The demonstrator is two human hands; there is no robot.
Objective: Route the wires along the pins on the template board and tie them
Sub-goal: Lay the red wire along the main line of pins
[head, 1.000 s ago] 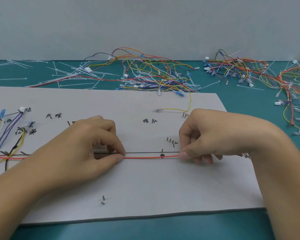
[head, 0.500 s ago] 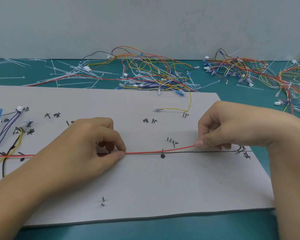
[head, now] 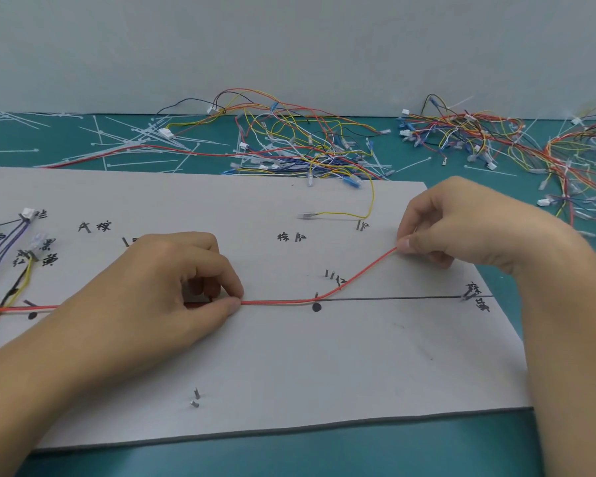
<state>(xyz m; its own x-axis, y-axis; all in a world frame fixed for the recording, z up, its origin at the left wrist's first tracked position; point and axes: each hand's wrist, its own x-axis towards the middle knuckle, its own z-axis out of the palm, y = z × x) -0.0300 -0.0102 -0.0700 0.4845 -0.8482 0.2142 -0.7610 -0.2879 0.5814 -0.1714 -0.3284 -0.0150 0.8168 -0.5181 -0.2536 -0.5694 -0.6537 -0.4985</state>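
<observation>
A grey template board [head: 289, 380] with short metal pins and black handwritten marks lies on the teal table. A red wire [head: 358, 275] runs along the drawn black line from the left edge. My left hand [head: 159, 290] pinches the red wire against the board near the middle. From there the wire bends at a pin [head: 316, 296] by a black dot and rises up to the right. My right hand [head: 461, 222] pinches its far end, lifted above the board. Blue, yellow and black wires [head: 11, 266] are laid at the board's left end.
Tangled heaps of coloured wires with connectors [head: 307, 142] lie behind the board and at the right [head: 516, 139]. White cable ties [head: 111, 136] are scattered at the back left. A loose yellow wire [head: 344, 213] rests on the board's top. Two pins [head: 195, 397] stand near the front edge.
My right hand has drawn the red wire's end to the right and up off the black line, bending it at the pin by the dot. My left hand has kept its pinch.
</observation>
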